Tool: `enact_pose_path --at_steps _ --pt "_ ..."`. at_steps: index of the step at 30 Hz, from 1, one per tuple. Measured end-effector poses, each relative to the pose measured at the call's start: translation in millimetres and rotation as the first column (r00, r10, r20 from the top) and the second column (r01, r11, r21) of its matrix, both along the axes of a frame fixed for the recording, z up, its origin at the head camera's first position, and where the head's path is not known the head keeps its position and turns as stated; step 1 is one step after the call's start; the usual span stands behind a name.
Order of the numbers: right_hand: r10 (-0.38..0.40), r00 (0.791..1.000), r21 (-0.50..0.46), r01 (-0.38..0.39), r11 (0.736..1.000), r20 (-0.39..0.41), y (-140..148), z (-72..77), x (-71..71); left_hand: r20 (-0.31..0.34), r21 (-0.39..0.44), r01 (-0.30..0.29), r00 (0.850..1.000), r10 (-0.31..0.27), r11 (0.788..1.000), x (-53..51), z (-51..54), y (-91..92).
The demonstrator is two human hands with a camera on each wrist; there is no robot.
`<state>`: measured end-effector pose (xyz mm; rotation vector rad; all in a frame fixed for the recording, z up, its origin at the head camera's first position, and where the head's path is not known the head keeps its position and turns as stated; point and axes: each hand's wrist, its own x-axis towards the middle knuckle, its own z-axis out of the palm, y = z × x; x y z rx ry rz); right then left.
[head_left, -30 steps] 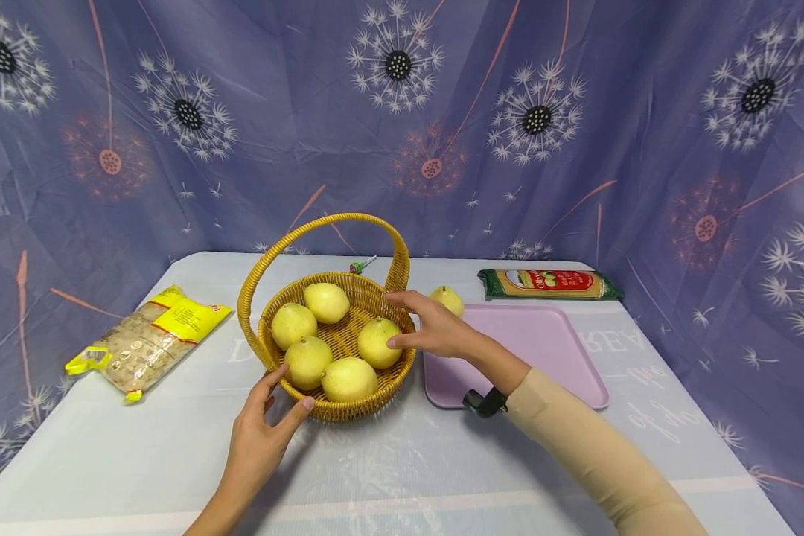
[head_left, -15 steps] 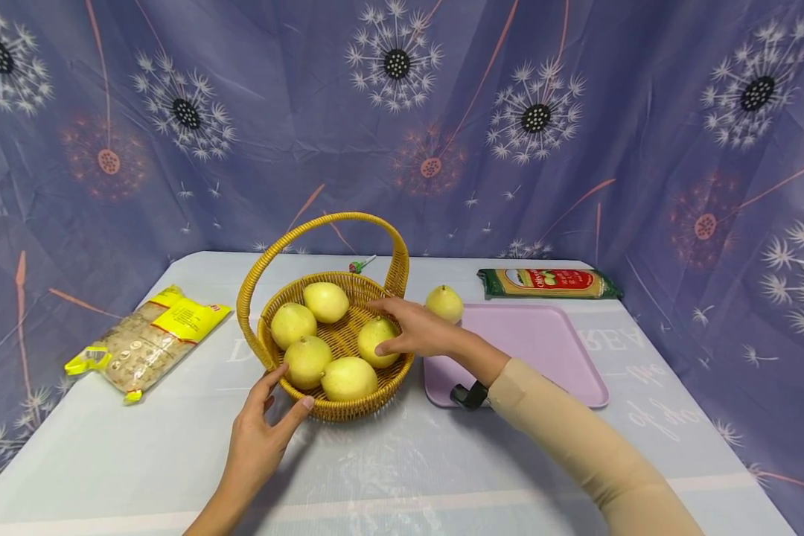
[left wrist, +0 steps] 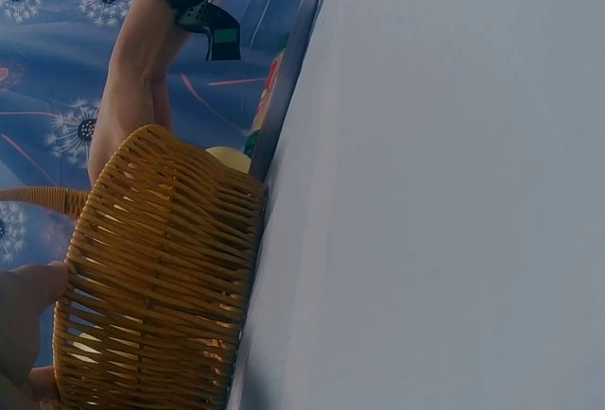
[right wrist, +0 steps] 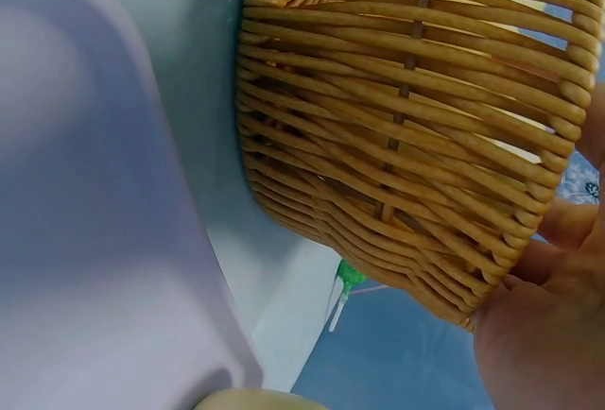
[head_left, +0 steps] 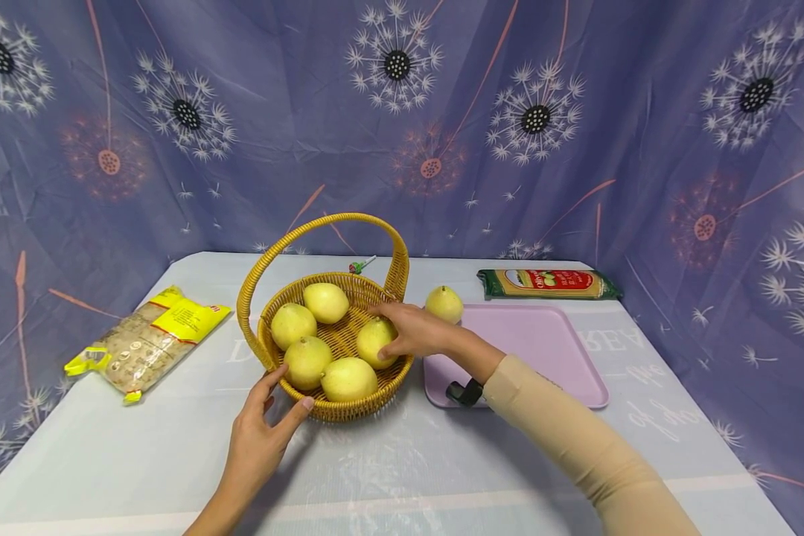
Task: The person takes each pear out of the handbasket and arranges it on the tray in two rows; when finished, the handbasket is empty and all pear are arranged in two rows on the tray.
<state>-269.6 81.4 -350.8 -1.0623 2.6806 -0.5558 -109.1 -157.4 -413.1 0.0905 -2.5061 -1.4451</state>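
Note:
A yellow wicker basket (head_left: 362,409) with a tall arched handle holds several pale yellow, round pears (head_left: 349,380). My right hand (head_left: 415,330) reaches over the basket's right rim and grips the rightmost pear (head_left: 374,341), thumb on its near side and fingers on its far side; their tips are partly hidden. From the right wrist, the woven side blocks sight of that pear. My left hand (head_left: 261,428) rests at the near left rim, thumb and forefinger spread and touching it. In the left wrist view the thumb (left wrist: 43,282) lies against the rim.
Right of the basket lies a lilac tray (head_left: 529,335), with another pear (head_left: 444,304) at its back left corner. Behind it is a green-ended pasta pack (head_left: 549,284). A yellow-and-clear bag (head_left: 150,339) lies at left. A small green lollipop (head_left: 360,266) sits behind the basket.
My right hand has moved left and slightly down into the basket, closing round the rightmost pear, which has shifted slightly left. My left hand and the basket have stayed put.

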Motion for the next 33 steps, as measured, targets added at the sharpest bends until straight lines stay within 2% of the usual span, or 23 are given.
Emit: enact_pose_path --at_steps 22,33 --pt "0.044 0.998 0.020 -0.044 0.999 -0.049 -10.3 -3.9 -6.1 0.009 -0.012 -0.005 1.000 0.005 1.000 -0.1 0.0 -0.1" --pt "0.039 0.999 0.028 -0.038 0.999 -0.020 -22.3 -4.8 -9.7 0.016 -0.010 -0.002 1.000 0.003 1.000 0.8 0.3 0.0"
